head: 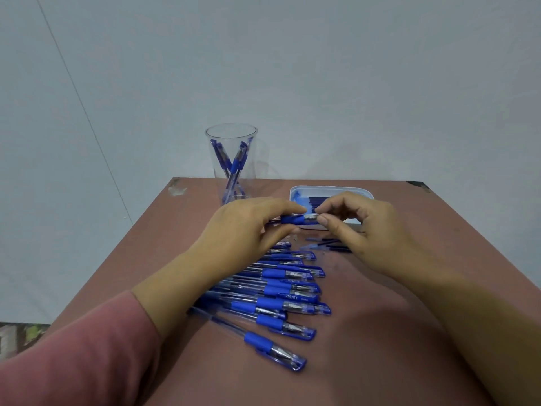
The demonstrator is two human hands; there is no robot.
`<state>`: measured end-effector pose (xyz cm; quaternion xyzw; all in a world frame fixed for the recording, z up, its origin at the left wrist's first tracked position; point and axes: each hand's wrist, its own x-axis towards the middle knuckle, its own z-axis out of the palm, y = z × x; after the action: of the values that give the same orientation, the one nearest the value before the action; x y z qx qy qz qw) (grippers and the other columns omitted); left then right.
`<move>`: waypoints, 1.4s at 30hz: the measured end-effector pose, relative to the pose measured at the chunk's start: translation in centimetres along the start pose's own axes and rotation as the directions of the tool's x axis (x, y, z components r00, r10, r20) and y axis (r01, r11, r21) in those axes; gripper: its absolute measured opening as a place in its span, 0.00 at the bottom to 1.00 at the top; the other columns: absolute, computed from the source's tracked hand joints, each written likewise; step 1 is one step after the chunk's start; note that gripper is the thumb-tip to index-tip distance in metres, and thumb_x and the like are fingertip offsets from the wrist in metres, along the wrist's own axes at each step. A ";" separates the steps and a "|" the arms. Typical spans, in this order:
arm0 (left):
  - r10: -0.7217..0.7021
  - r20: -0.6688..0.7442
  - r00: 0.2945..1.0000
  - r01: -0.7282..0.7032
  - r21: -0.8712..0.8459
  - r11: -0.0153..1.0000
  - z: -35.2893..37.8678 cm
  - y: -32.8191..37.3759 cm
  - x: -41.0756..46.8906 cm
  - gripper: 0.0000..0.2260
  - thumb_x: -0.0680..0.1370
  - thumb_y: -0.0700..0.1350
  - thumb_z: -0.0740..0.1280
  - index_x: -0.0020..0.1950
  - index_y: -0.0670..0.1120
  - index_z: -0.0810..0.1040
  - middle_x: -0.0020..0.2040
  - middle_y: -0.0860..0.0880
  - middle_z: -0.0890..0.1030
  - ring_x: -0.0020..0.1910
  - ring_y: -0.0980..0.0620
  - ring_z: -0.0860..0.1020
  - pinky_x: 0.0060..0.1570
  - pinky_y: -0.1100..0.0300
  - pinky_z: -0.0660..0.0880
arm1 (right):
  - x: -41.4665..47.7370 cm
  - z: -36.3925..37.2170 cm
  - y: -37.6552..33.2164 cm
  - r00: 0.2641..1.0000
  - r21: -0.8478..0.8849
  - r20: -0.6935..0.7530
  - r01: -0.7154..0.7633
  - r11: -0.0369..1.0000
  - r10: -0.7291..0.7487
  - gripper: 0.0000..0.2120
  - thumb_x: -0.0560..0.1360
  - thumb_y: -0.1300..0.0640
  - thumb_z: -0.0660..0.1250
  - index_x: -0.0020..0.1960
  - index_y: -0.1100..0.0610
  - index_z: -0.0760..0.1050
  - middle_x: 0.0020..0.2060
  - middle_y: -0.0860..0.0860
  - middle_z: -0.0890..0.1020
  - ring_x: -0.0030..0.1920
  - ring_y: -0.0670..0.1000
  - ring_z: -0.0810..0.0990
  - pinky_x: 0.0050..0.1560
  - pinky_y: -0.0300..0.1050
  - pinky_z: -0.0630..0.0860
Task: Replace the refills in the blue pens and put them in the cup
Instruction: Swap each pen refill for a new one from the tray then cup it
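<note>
While the left hand (pixel 248 227) grips the pen (pixel 294 220) by its blue sleeve, the right hand (pixel 360 227) pinches the silver tip end between thumb and forefinger. Pen held above the table (pixel 409 244), long axis roughly parallel to the far edge, tip pointing right. Tip seems seated on the barrel, but fingers hide the joint. Cup (pixel 231 133) stands at the far edge, left side, with pens leaning inside. Tray (pixel 322 189) of refills sits at the far edge behind the hands. Capped pens (pixel 278 294) lie in a row mid-table, caps right.
</note>
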<state>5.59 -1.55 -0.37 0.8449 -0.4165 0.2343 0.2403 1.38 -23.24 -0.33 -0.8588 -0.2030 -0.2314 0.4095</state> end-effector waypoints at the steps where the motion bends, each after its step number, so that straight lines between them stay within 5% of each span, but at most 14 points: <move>1: 0.005 -0.017 1.000 -0.006 -0.023 1.000 0.2 -0.1 -0.2 0.16 0.77 0.57 0.62 0.61 0.53 0.80 0.51 0.59 0.82 0.45 0.65 0.77 0.44 0.65 0.77 | -0.1 0.1 0.0 1.000 -0.007 0.007 0.014 1.000 -0.014 0.07 0.74 0.55 0.70 0.46 0.44 0.77 0.38 0.37 0.81 0.43 0.41 0.80 0.44 0.31 0.74; 7: -0.019 -0.037 0.999 0.016 -0.087 0.996 0.5 -0.6 -1.0 0.14 0.75 0.57 0.67 0.58 0.55 0.81 0.46 0.67 0.77 0.41 0.71 0.73 0.41 0.73 0.70 | 0.0 0.7 0.3 0.989 -0.087 0.052 0.145 0.986 -0.141 0.09 0.71 0.57 0.74 0.50 0.48 0.80 0.42 0.42 0.82 0.44 0.42 0.80 0.45 0.30 0.74; 15: -0.031 -0.028 0.999 0.028 -0.091 0.995 0.2 -0.5 -1.3 0.12 0.78 0.58 0.61 0.58 0.57 0.76 0.45 0.71 0.71 0.46 0.73 0.72 0.41 0.75 0.69 | 0.2 1.1 -0.2 0.971 -0.165 0.012 0.236 0.958 -0.237 0.08 0.71 0.57 0.72 0.50 0.54 0.81 0.41 0.44 0.81 0.43 0.44 0.78 0.45 0.30 0.73; 26: -0.068 0.049 0.996 0.076 -0.195 0.978 -0.7 -0.5 -1.3 0.10 0.79 0.49 0.67 0.60 0.56 0.80 0.44 0.70 0.74 0.42 0.63 0.74 0.39 0.72 0.67 | 0.0 1.1 -0.7 0.951 -0.203 -0.015 0.299 0.932 -0.308 0.05 0.72 0.59 0.71 0.47 0.58 0.82 0.39 0.49 0.83 0.41 0.46 0.79 0.45 0.37 0.75; 32: -0.073 0.048 0.996 0.080 -0.159 0.984 -0.9 -1.4 -1.6 0.13 0.77 0.52 0.66 0.61 0.58 0.80 0.41 0.66 0.75 0.38 0.60 0.74 0.38 0.72 0.66 | 0.1 -1.6 0.6 0.992 -0.206 0.016 0.123 0.971 -0.122 0.05 0.71 0.59 0.73 0.46 0.52 0.81 0.40 0.37 0.80 0.44 0.40 0.80 0.46 0.28 0.72; 36: -0.060 0.051 0.997 0.063 -0.075 0.995 -0.8 -2.1 -1.6 0.14 0.75 0.57 0.66 0.59 0.59 0.81 0.38 0.61 0.77 0.36 0.61 0.75 0.36 0.72 0.69 | 0.3 -2.4 1.5 0.981 -0.309 0.181 -0.005 0.951 0.064 0.05 0.71 0.56 0.75 0.42 0.48 0.79 0.38 0.37 0.80 0.43 0.44 0.78 0.47 0.41 0.75; 39: -0.069 0.033 0.997 0.072 -0.082 0.994 -1.0 -2.3 -1.7 0.10 0.76 0.52 0.70 0.57 0.55 0.82 0.40 0.60 0.80 0.36 0.58 0.78 0.36 0.62 0.77 | 0.0 -3.0 1.5 0.953 -0.337 0.273 -0.029 0.941 0.127 0.06 0.71 0.54 0.73 0.41 0.44 0.78 0.37 0.40 0.79 0.43 0.42 0.77 0.43 0.35 0.73; 42: -0.032 0.046 0.998 0.035 -0.079 0.996 -0.9 -2.3 -1.7 0.13 0.75 0.45 0.68 0.59 0.53 0.82 0.42 0.62 0.79 0.39 0.59 0.78 0.40 0.65 0.77 | -0.2 -3.4 1.3 0.912 -0.351 0.354 -0.075 0.933 0.206 0.05 0.71 0.51 0.73 0.41 0.43 0.78 0.36 0.42 0.79 0.41 0.42 0.77 0.41 0.37 0.74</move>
<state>6.33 1.24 -1.18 0.8464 -0.4166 0.1945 0.2686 1.10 -26.73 0.61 -0.9561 -0.1746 -0.0582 0.2280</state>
